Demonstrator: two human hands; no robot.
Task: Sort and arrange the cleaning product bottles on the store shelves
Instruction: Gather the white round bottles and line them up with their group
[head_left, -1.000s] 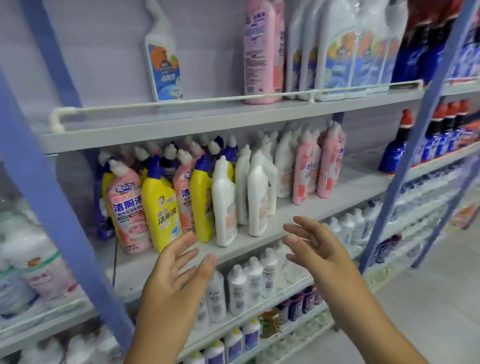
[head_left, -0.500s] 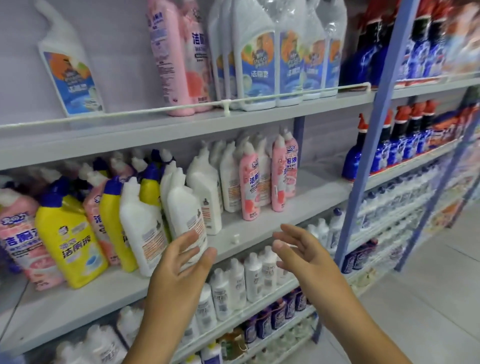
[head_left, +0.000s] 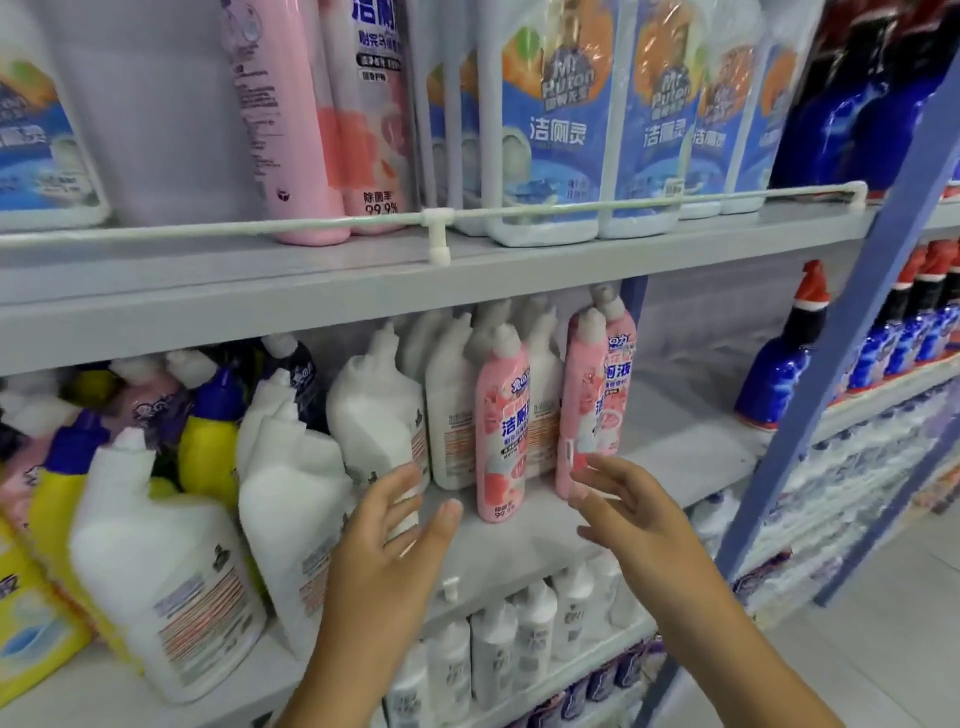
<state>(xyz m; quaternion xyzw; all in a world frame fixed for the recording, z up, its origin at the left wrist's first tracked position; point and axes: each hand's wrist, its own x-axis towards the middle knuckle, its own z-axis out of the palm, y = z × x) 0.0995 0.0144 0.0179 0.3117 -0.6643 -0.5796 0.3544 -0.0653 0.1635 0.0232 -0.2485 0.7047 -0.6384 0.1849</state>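
Note:
Two pink toilet-cleaner bottles stand on the middle shelf (head_left: 524, 540): one (head_left: 501, 436) in front, the other (head_left: 587, 400) to its right. White bottles (head_left: 379, 415) crowd to their left, then yellow ones (head_left: 208, 457) with blue caps. My left hand (head_left: 389, 530) is open, fingers spread, in front of a white bottle just left of the front pink bottle. My right hand (head_left: 623, 514) is open too, its fingertips close to the base of the right pink bottle. Neither hand holds anything.
The upper shelf (head_left: 467, 270) carries tall pink bottles (head_left: 311, 119) and white bottles with blue labels (head_left: 561, 124) behind a white rail. A blue upright post (head_left: 841, 384) stands right; beyond it are blue spray bottles (head_left: 779, 364). Small white bottles (head_left: 519, 649) fill the lower shelf.
The view has shifted right and closer to the shelf. Both hands have reached forward and up toward the pink bottles, staying open and empty.

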